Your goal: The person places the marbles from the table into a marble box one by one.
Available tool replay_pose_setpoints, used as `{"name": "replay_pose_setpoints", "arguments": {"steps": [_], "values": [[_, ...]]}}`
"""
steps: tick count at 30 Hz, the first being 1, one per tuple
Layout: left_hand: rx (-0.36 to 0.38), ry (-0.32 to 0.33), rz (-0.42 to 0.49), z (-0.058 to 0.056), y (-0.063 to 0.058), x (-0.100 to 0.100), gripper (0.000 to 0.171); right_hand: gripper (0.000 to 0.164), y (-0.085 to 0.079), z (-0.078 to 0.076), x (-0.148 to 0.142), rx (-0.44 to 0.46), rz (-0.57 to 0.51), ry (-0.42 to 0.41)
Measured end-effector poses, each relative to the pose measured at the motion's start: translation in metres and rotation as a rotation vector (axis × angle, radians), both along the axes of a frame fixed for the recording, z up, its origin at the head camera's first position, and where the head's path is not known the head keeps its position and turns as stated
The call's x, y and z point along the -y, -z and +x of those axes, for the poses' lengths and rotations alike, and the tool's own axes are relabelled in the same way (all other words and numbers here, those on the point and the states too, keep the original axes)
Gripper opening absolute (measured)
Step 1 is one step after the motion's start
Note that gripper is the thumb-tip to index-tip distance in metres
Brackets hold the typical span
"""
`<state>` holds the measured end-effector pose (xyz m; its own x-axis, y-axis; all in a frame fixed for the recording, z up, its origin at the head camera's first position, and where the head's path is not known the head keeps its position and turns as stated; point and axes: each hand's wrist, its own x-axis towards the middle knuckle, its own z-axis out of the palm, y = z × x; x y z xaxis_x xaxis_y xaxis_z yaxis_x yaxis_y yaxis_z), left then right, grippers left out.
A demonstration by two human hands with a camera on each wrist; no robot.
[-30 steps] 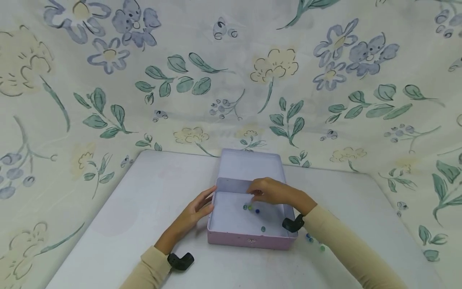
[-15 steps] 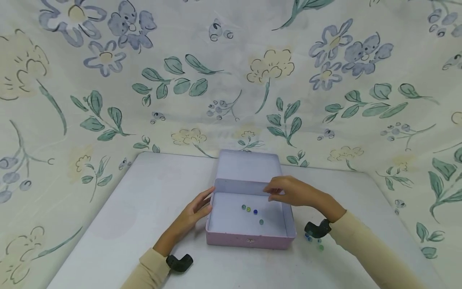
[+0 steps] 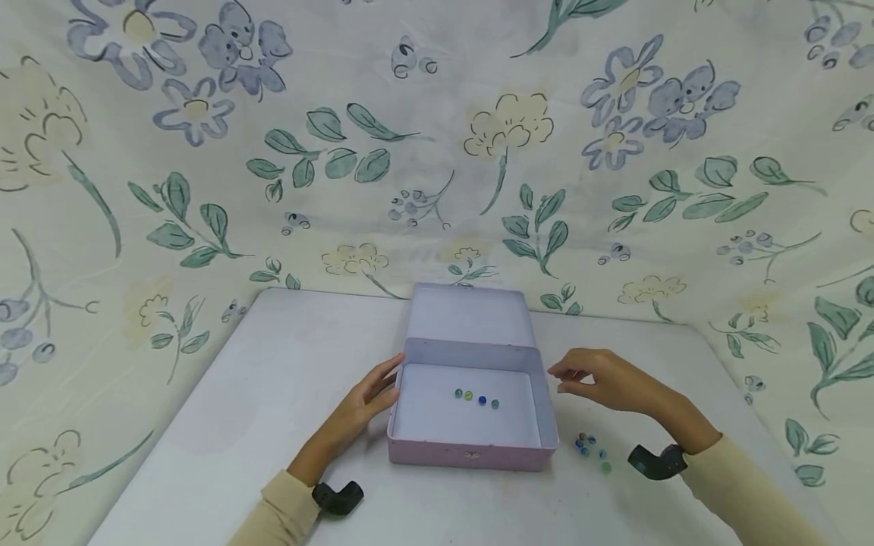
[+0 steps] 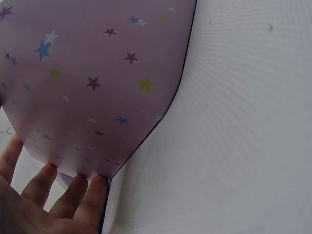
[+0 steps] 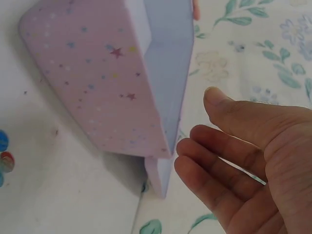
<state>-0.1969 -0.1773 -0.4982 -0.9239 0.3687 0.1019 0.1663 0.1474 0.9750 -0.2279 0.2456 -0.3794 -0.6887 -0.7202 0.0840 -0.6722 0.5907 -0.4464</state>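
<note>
A shallow pink tin box (image 3: 437, 454) with a star print stands with its lid (image 3: 471, 315) folded back. On its pale lilac floor lie several glass marbles: a blue one (image 3: 482, 400), a yellow-green one (image 3: 468, 395) and two greenish ones. My left hand (image 3: 369, 394) rests along the box's left wall, its extended fingertips (image 4: 46, 170) touching the starred side. Just outside the right wall hovers my right hand (image 3: 608, 379), fingers gently bent and thumb apart. Nothing shows between that thumb (image 5: 217, 97) and the fingers in the right wrist view.
More marbles lie on the white table (image 3: 273, 364) to the right of the box, among them a pale green marble (image 3: 605, 468) and a small cluster of blue and reddish ones. A floral cloth (image 3: 437, 152) rises behind and beside the table.
My right hand has come up out of the box and moved right, past its wall. One greenish marble has rolled back from the front towards the others. The left hand stays put.
</note>
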Motion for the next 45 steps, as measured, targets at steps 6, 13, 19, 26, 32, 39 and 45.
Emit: {"name": "replay_pose_setpoints", "arguments": {"steps": [6, 13, 19, 26, 32, 39, 45], "values": [[-0.009, 0.001, 0.006, 0.001, 0.000, 0.000, 0.058, 0.024, 0.011, 0.008, -0.021, -0.037, -0.050, 0.015], [-0.023, -0.005, -0.016, 0.001, -0.003, 0.002, 0.057, 0.022, 0.017, 0.016, -0.039, -0.028, -0.038, 0.090], [-0.028, -0.004, -0.021, 0.000, -0.001, 0.003, 0.057, 0.021, 0.032, 0.018, -0.050, 0.012, -0.041, 0.125], [0.001, 0.002, -0.004, 0.001, -0.002, 0.000, 0.058, 0.020, 0.049, 0.020, -0.057, 0.046, -0.015, 0.152], [-0.010, 0.008, 0.007, 0.002, -0.004, 0.000, 0.058, 0.020, 0.057, 0.023, -0.061, 0.061, 0.003, 0.172], [-0.006, 0.005, 0.010, 0.002, -0.003, 0.000, 0.058, 0.019, 0.067, 0.027, -0.065, 0.103, -0.002, 0.161], [-0.012, 0.002, 0.003, 0.001, -0.001, 0.000, 0.058, 0.020, 0.074, 0.029, -0.062, 0.163, 0.019, 0.170]]}}
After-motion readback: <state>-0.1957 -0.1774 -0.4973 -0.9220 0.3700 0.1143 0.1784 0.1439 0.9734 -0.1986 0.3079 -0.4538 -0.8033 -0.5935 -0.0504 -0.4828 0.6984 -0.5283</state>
